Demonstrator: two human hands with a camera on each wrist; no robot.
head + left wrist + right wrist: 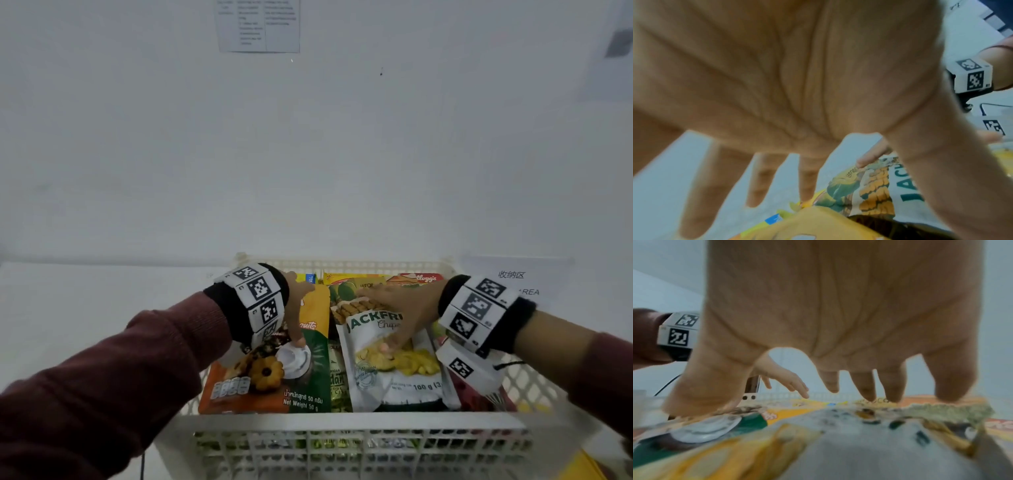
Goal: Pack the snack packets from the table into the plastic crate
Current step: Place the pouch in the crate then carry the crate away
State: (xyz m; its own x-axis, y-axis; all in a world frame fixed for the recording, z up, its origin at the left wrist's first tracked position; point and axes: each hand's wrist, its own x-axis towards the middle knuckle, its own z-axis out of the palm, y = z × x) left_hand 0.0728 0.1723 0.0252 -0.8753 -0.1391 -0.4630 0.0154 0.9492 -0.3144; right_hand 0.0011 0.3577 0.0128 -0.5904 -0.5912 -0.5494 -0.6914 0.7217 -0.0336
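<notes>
Already the snack packets lie inside the plastic crate point(346, 425), which stands on the white desk point(85, 308) against the wall. The left hand point(297, 308) is spread flat, its straight fingers over the orange-and-green biscuit packet point(274, 377) on the crate's left side. The right hand point(400, 308) is likewise spread, palm down on the white jackfruit chips pouch point(394, 370) at the middle, its thumb resting on the pouch's front. Neither hand pinches anything; both seem to be pressing or levelling the pile.

The risk, judging from how full the crate looks, is that the puffy pouches spring up once the palms lift, or that a slick pouch slides sideways over its neighbour and rides above the rim. Pressing hard could also crush the chips or burst a sealed bag.

Much is hidden. The packets underneath show only as scraps of colour through the crate's lattice wall. A red packet point(476, 397) on the right is mostly covered by the wrist band. Whether any packet remains on the desk cannot be told. The wrist views are blurred and filled by palms.
</notes>
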